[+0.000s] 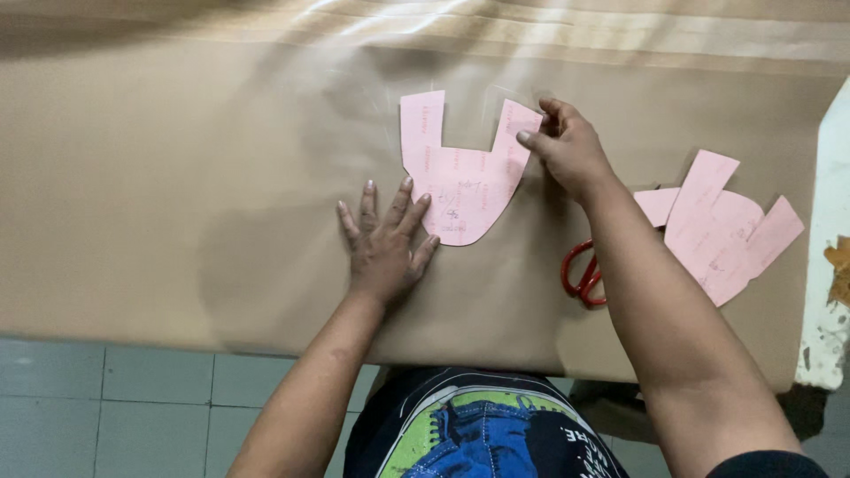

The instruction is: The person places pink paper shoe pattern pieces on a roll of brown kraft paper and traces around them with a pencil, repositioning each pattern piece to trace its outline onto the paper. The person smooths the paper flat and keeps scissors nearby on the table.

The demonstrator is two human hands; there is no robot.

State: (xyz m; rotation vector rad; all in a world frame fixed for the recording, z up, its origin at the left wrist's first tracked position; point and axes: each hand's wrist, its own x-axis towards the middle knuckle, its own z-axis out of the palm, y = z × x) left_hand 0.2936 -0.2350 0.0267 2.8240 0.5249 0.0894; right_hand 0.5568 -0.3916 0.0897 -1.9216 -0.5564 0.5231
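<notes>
Fingers (403, 205) on the left hand (385, 252) are spread wide and pressed flat on the tan sheet, with the 2 longest tips landing on the lower left edge of the pink U-shaped pattern piece (465, 181). Over on the right hand (567, 146), the fingers are curled in close together at the tip of the piece's right prong; looks like a pinch on that corner or on the clear film there, but I can't tell for sure which.

The pink piece lies flat near the middle of the counter (133, 177), prongs pointing away from the person. There's a faint clear plastic layer around it that catches the light. A stack of similar pink pieces (722, 230) sits well off to the right, and red-handled scissors (584, 276) poke out from under the right forearm.

What could go sideways, I'd say: only 2 fingertips pin the piece, so a tug at the prong could pivot it or crease that narrow tab. The forearm is right over the scissors too, so a quick pull back could knock them off the edge.
</notes>
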